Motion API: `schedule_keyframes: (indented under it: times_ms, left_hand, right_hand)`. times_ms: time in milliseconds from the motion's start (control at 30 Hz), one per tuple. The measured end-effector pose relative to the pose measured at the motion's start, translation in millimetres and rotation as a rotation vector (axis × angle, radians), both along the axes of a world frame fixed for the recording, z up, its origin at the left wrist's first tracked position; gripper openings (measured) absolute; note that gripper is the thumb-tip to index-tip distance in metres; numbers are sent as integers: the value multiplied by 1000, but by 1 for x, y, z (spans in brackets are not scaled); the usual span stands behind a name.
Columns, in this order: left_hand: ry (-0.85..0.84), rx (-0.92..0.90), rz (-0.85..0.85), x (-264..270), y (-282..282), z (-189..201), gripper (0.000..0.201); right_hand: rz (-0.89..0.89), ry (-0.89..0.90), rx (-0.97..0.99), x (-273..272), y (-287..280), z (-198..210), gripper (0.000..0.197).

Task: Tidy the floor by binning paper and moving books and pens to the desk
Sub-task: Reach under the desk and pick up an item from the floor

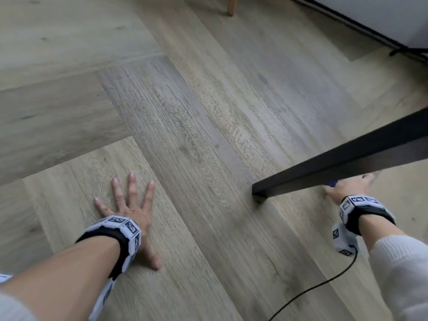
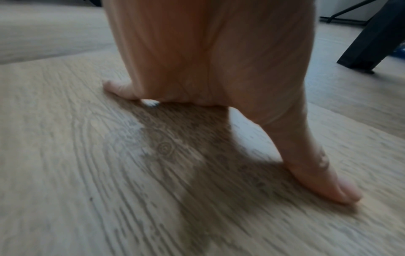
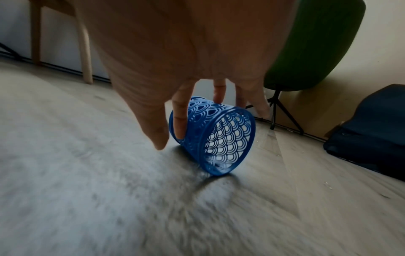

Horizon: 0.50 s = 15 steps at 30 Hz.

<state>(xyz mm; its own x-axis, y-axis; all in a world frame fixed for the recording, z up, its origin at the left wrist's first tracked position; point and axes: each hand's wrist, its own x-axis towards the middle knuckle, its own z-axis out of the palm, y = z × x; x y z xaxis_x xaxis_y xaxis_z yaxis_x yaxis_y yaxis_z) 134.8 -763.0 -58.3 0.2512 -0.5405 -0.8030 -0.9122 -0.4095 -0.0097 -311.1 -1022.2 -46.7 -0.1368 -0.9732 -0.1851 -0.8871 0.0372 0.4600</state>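
Note:
A blue lattice pen pot [image 3: 221, 138] lies on its side on the wooden floor, mouth facing the right wrist camera. My right hand [image 3: 186, 124] reaches down onto it with straight fingers: the index finger [image 3: 179, 119] lies along its wall and another fingertip touches its top, while the thumb stays off it. In the head view my right hand [image 1: 347, 187] sits just behind the black desk leg, with only a blue sliver of the pot [image 1: 332, 183] showing. My left hand [image 1: 126, 205] presses flat on the floor, fingers spread [image 2: 208, 78]. No paper, books or pens are visible.
The black desk leg [image 1: 335, 163] slants down to the floor between my hands. A wooden furniture leg [image 1: 231, 5] stands far back. A green chair [image 3: 317, 43], a black tripod stand [image 3: 276, 110] and a dark blue bag [image 3: 372, 129] lie beyond the pot. A black cable [image 1: 324, 286] trails from my right wrist.

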Motion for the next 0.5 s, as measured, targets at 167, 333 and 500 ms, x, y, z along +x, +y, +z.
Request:
schedule_keyframes:
  times_ms: [167,333,500]
  left_hand:
    - [-8,-63,-11,-2,6,-3,185]
    - [2,-119,-30,0,10,-8,188]
    - [-2,-161,-45,2,12,-14,188]
  right_hand:
    - [107,-220,-362,24,62,20,46]
    - [-40,-506,-4,15,76,18,118]
    - [-29,-592,10,34,111,14,108]
